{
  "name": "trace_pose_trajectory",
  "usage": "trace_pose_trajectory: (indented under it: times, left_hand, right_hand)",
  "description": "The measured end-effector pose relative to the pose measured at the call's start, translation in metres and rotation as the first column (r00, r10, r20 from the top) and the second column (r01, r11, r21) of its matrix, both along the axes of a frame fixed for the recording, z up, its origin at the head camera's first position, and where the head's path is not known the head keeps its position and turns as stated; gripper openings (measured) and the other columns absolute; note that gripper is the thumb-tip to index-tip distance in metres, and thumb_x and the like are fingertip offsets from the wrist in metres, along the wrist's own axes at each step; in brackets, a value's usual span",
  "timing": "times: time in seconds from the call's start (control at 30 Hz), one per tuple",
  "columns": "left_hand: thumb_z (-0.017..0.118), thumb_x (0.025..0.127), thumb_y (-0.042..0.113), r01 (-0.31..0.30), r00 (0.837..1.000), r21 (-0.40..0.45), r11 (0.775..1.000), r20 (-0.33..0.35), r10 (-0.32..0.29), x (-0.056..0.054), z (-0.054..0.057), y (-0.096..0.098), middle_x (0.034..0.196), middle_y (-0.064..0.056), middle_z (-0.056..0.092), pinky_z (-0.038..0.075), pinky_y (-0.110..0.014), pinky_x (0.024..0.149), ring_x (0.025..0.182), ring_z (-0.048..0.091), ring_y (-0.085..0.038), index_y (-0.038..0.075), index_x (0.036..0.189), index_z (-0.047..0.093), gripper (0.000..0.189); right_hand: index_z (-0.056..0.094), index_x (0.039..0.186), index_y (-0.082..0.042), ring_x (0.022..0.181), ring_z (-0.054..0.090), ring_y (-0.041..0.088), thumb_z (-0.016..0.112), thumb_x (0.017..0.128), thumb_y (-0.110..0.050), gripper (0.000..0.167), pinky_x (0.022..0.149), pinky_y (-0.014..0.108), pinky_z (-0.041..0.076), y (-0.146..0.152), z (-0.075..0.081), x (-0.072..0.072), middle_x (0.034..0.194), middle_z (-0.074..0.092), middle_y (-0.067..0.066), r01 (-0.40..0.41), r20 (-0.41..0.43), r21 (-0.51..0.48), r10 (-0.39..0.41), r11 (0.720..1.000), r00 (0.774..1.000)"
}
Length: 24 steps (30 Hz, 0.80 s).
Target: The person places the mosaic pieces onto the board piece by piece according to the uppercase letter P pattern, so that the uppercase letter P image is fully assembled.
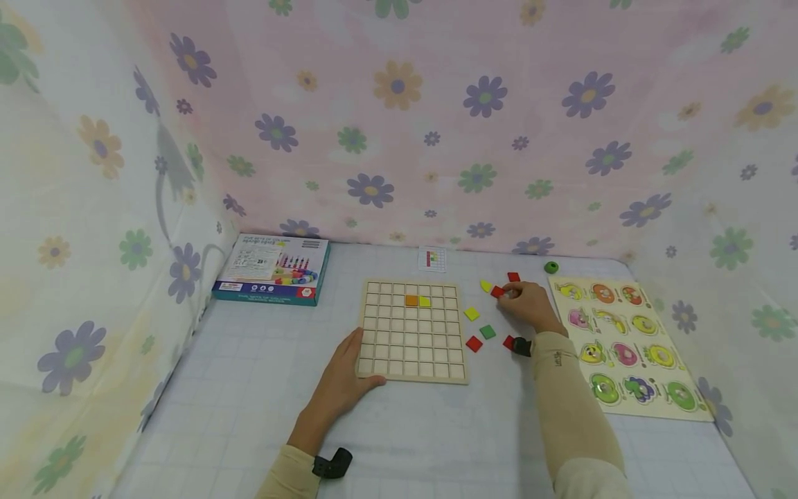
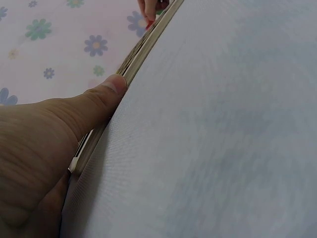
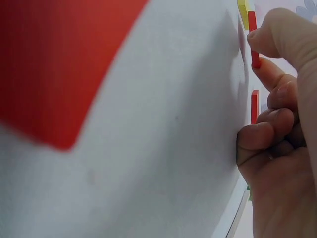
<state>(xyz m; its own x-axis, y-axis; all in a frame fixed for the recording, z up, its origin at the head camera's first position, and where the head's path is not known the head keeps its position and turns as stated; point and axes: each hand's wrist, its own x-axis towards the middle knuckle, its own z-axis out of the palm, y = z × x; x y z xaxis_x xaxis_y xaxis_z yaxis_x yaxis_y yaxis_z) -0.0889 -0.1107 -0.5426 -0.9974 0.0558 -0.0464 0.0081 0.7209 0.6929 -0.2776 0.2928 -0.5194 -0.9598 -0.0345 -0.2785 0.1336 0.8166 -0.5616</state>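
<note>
A person's right hand (image 1: 530, 305) is pinching a thin red square tile (image 1: 497, 292) between thumb and finger, the grip narrowed to the piece. Left of that grip, a pale wooden grid board (image 1: 411, 353) is lying on the white cloth-covered worktop (image 1: 249, 402), with an orange square tile (image 1: 411, 301) and a yellow square tile (image 1: 424, 301) sitting in neighbouring cells. The left hand (image 1: 341, 384), its grip spread wide, is touching the board's near left corner, thumb pressing the near edge. A green square tile (image 1: 488, 332) is lying nearer the person than the right grip, among loose red and yellow ones. Right of that grip, a cream fruit-puzzle board (image 1: 648, 412) is resting; beyond it and leftward, a small printed card (image 1: 432, 259) is lying.
</note>
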Motion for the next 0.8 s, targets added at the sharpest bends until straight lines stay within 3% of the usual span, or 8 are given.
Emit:
trace_pose_trajectory:
  times: [0.23, 0.5, 0.8]
  left_hand:
    - [0.088, 0.077, 0.042, -0.003, 1.0, 0.0, 1.0, -0.009, 0.003, 0.0, 0.0, 0.0, 0.167, -0.014, 0.031, 0.037, -0.048, 0.123, 0.154, 0.032, -0.032, 0.008, 0.163, 0.024, 0.113]
    - [0.088, 0.077, 0.043, -0.006, 1.0, 0.005, 1.0, -0.003, 0.006, 0.0, -0.001, 0.0, 0.167, -0.013, 0.03, 0.036, -0.048, 0.123, 0.154, 0.031, -0.032, 0.009, 0.163, 0.023, 0.113]
    - [0.088, 0.078, 0.044, -0.004, 1.0, -0.002, 1.0, 0.003, 0.004, 0.0, 0.0, 0.001, 0.168, -0.013, 0.029, 0.037, -0.049, 0.123, 0.154, 0.031, -0.032, 0.009, 0.163, 0.022, 0.114]
  right_hand:
    - [0.065, 0.129, -0.006, 0.103, 0.047, 0.03, 0.062, 0.091, -0.029, 0.044, 0.078, 0.036, 0.041, -0.005, 0.008, 0.001, 0.108, 0.053, 0.015, -0.015, -0.027, 0.003, 0.015, 1.0, 1.0]
    - [0.069, 0.122, -0.005, 0.09, 0.048, 0.027, 0.063, 0.091, -0.026, 0.038, 0.069, 0.032, 0.04, -0.02, 0.013, -0.002, 0.1, 0.055, 0.013, -0.075, -0.128, 0.024, 0.077, 0.997, 0.989]
    - [0.072, 0.121, -0.008, 0.098, 0.051, 0.028, 0.066, 0.09, -0.026, 0.036, 0.08, 0.039, 0.046, -0.043, 0.02, 0.0, 0.111, 0.061, 0.015, -0.116, -0.165, -0.018, 0.112, 0.993, 0.98]
